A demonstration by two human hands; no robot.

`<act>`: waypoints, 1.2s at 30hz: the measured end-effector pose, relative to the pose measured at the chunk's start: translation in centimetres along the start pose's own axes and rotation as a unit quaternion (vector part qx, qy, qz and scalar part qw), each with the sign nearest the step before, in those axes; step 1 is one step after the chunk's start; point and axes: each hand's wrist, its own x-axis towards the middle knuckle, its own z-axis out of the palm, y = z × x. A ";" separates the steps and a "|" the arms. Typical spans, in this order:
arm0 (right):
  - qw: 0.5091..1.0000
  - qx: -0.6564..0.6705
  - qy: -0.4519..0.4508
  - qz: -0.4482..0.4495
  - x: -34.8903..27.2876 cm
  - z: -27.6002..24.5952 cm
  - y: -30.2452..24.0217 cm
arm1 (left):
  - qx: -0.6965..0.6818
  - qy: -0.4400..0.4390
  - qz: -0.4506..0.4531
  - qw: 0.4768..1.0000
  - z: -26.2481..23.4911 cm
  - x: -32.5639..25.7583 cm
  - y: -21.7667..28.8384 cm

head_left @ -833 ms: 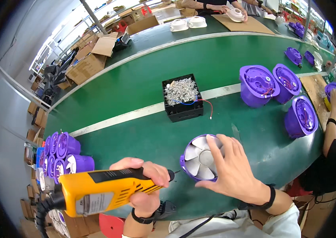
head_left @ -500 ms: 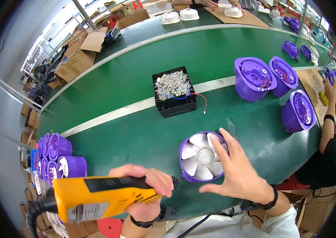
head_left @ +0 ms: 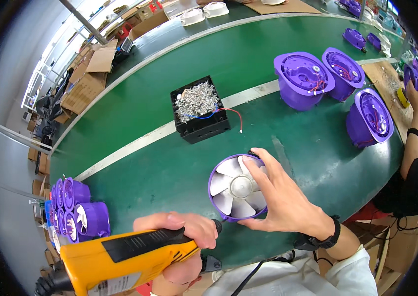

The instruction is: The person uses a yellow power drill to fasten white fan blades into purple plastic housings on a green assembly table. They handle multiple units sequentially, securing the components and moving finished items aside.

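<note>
My left hand [head_left: 181,232] grips a yellow and black electric screwdriver [head_left: 120,256] whose tip points right, toward the rim of a purple fan housing [head_left: 218,170] with white blades. My right hand [head_left: 280,202] lies over the housing's right side, fingers spread across the blades and thumb under its near edge. The housing rests on the green belt [head_left: 169,172] near the front edge.
A black box [head_left: 199,111] full of silver screws sits in mid belt with a red and blue wire. Three purple housings [head_left: 302,79] stand at right. Stacked purple fan parts [head_left: 78,212] are at left. Another person's arm [head_left: 413,128] is at far right. Cardboard boxes lie beyond.
My right hand has shifted on the fan housing, fingers now spread over the blades. The screwdriver tip has come close to the housing's near rim.
</note>
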 end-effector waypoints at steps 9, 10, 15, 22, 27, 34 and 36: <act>1.000 0.009 0.006 -0.007 -0.2 0.0 0.6 | -0.028 -0.005 -0.026 0.999 0.2 0.8 -0.5; 1.000 0.013 0.007 -0.007 -0.2 0.0 0.7 | -0.046 -0.002 -0.031 0.998 0.1 0.7 -0.5; 1.000 0.016 0.014 -0.017 -0.3 0.0 0.8 | -0.008 -0.007 -0.026 1.000 1.0 1.0 -0.8; 1.000 0.016 0.007 -0.024 -0.2 0.0 0.7 | 0.049 -0.024 -0.031 0.998 1.9 0.9 -0.6; 1.000 0.008 0.005 -0.016 -0.3 0.2 0.6 | -0.013 -0.007 -0.062 0.998 1.2 1.0 -0.1; 1.000 0.017 -0.006 -0.025 0.2 -0.7 1.1 | 0.029 0.035 -0.006 0.999 -0.6 1.2 0.9; 0.999 0.028 -0.018 -0.031 0.6 -1.1 1.3 | 0.047 0.050 -0.017 0.997 -1.4 0.7 -0.2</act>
